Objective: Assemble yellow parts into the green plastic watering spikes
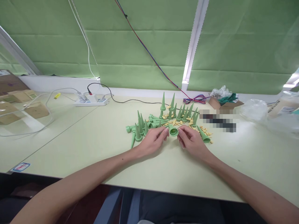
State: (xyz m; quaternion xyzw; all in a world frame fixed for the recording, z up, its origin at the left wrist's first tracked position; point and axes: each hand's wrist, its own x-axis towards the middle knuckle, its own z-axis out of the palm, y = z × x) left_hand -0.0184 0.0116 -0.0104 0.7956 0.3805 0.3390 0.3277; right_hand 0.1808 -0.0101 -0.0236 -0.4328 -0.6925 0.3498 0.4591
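A green cone part [173, 131] is between my two hands, its round hollow end facing me. My left hand [155, 138] has its fingers pinched at the cone's left side, and what is between the fingertips is too small to tell. My right hand [190, 140] pinches the cone's right rim. Behind them stand several green spikes [184, 115], with small yellow pieces [174, 123] scattered among them. More green spikes [138, 132] stand and lie to the left. Another green cone [205, 137] lies on its side beyond my right hand.
On the pale table [93, 155] a power strip [91, 102] lies back left, near cardboard pieces [36, 109]. Back right are a small box [224, 105], bundled wires [196, 99], clear plastic bags [254, 109] and a pixelated dark object [218, 121].
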